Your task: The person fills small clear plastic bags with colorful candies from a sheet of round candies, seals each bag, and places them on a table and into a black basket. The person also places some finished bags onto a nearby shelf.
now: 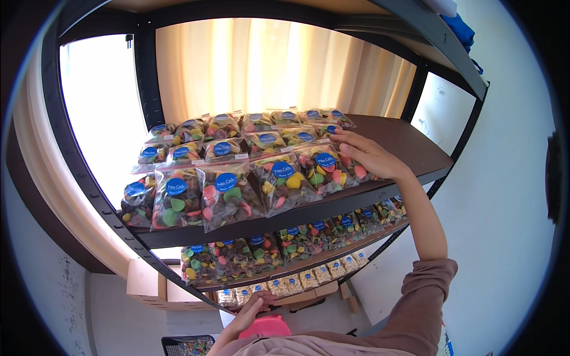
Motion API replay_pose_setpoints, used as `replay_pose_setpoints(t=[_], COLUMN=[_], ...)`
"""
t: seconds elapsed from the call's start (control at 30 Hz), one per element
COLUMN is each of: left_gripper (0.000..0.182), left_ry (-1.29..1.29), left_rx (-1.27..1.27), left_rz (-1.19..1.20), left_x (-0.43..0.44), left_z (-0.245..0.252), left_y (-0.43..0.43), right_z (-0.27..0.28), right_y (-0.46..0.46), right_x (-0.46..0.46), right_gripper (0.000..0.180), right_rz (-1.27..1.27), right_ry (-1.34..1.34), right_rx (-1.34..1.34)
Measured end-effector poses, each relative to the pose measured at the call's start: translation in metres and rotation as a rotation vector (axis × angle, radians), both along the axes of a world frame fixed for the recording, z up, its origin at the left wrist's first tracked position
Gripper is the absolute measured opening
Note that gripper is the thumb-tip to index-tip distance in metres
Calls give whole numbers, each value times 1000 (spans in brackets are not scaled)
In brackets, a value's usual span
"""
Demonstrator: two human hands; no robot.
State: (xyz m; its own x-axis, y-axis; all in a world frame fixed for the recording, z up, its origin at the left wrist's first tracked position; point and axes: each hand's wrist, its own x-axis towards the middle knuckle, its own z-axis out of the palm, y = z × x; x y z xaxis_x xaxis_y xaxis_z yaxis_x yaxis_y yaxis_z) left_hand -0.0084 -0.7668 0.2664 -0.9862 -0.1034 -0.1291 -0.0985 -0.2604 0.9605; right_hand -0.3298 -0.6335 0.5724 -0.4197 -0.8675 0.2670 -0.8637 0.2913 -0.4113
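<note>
My right hand (367, 153) lies flat against the upper right side of a clear zip bag of colored chips (360, 171) at the right end of the front row. Its fingers point left, and part of that bag is hidden beneath it. Beside it stands another zip bag (327, 171), with a blue round label that bears writing. Similar bags fill several rows on the dark brown shelf (392, 133). Low in front of my body is my left hand (251, 311), its fingers loosely apart with nothing seen in them, above a pink plastic object (267, 327).
A lower shelf holds more bags of colored chips (294, 242). Below it stand bags of pale stick-shaped snacks (307, 279). Black metal posts (463, 122) frame the rack. Open cardboard boxes (147, 285) and a black basket (171, 345) are at lower left; a white wall rises on the right.
</note>
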Motion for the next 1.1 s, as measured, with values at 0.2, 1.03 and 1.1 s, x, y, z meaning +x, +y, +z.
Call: replay_pose_setpoints(t=[0.2,1.03,1.1], left_gripper=[38,33,30], left_ry=[-5,-439,-505], left_rx=[14,-78,-117], left_rz=[7,-677,-667], left_x=[4,-72,-70], left_z=[-6,-117,-138], left_y=[-1,109,116], right_z=[0,-524,-552], right_y=[-3,581,561], right_x=[3,153,144], right_gripper=[54,55,63], right_rz=[27,-2168,-2212], right_ry=[-9,-337,-639], right_rx=[-75,-219,-491])
